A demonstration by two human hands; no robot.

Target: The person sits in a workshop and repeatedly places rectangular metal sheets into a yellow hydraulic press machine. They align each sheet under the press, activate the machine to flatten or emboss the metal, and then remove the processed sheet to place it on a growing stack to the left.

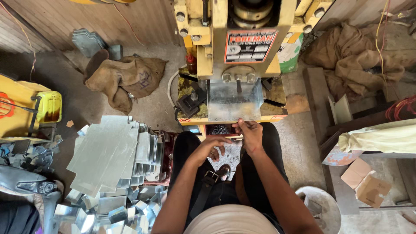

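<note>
Sheet on the press bed, held at its near edge.

Your right hand pinches the near edge of the metal sheet, which lies flat on the yellow press bed beneath the ram. Your left hand, just below that edge, hangs loosely curled and holds nothing. Left of the press, a stack of flat blanks suggests many pieces remain; smaller bent pieces lie below it. Room beside the sheet is tight.

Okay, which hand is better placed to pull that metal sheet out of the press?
Probably the right hand: its fingers already pinch the near edge of the flat grey metal sheet on the yellow press. The left hand hovers lower, holding nothing.
</note>
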